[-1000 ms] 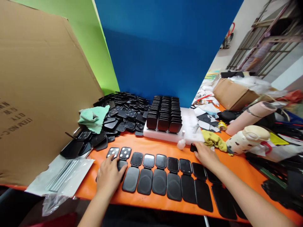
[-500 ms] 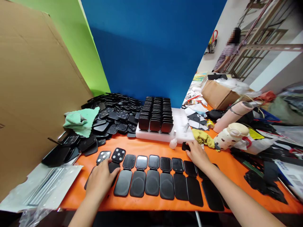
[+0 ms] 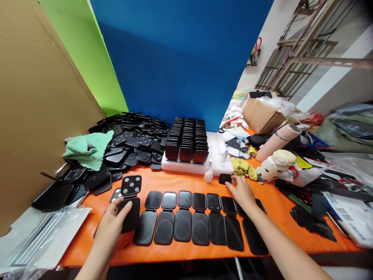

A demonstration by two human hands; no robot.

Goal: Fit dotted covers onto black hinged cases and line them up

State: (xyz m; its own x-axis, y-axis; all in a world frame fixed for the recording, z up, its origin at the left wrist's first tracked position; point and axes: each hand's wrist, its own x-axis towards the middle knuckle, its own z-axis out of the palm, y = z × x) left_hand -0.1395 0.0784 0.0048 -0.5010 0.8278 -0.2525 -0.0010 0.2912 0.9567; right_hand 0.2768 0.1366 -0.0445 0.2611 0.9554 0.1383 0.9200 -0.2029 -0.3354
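My left hand (image 3: pixel 109 221) grips a hinged black panel (image 3: pixel 131 214) by its left edge, thumb on top, lifted a little above the table. The panel's smaller upper flap (image 3: pixel 131 185) shows several grey round discs. Behind it lies another flap with discs (image 3: pixel 115 195), partly covered. My right hand (image 3: pixel 241 191) pinches the right edge of a small black square pad (image 3: pixel 223 179) near the white block. Between my hands runs a row of opened hinged black panels (image 3: pixel 182 225), smaller flaps at the far side; my right forearm hides part of it.
Upright black panels (image 3: pixel 186 144) stand in rows on a white foam block (image 3: pixel 215 151). A small clear bottle (image 3: pixel 208 176) stands before it. Loose black parts (image 3: pixel 136 142) and a green cloth (image 3: pixel 87 149) lie left. A yellow cloth (image 3: pixel 244 168) and a patterned bottle (image 3: pixel 275 166) are right.
My left hand has raised the hinged panel and tilted it towards me. My right hand stays at the pad, its fingers shifted to the edge. The view has turned slightly; the person behind is out of sight.
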